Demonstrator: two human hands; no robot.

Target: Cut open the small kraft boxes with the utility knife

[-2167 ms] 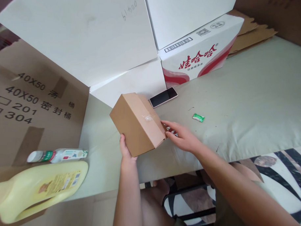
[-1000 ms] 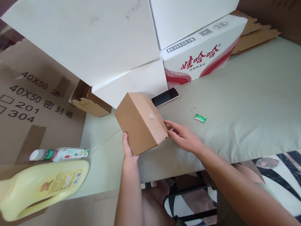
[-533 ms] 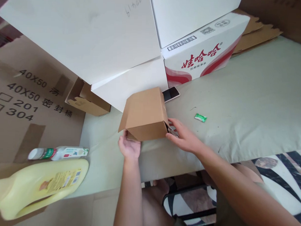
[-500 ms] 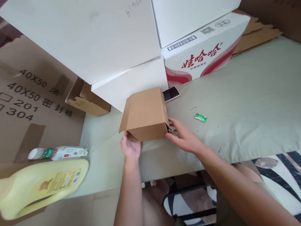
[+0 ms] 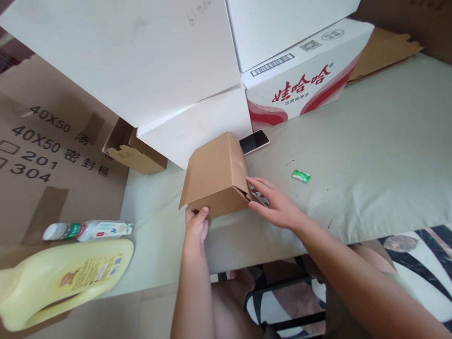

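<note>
A small brown cardboard box (image 5: 215, 171) rests tilted on the pale green table cover (image 5: 360, 159) near the front edge. My left hand (image 5: 196, 225) grips its lower left corner, fingers curled on the front face. My right hand (image 5: 273, 203) lies against the box's right end with fingers stretched toward the open flap; a small printed item sits under the fingertips, too hidden to name. A phone (image 5: 254, 142) with a dark screen lies just behind the box.
Large white boxes (image 5: 133, 52) lean behind. A red-and-white printed carton (image 5: 299, 78) stands at the back. An open small brown box (image 5: 132, 149) sits left. A green wrapper (image 5: 299, 176) lies right. A yellow jug (image 5: 59, 282) and a white bottle (image 5: 86, 230) lie on brown cardboard (image 5: 37, 148).
The box has been rolled away from me so another face is up and the taped side is out of sight. My left hand slid from the side to the lower corner.
</note>
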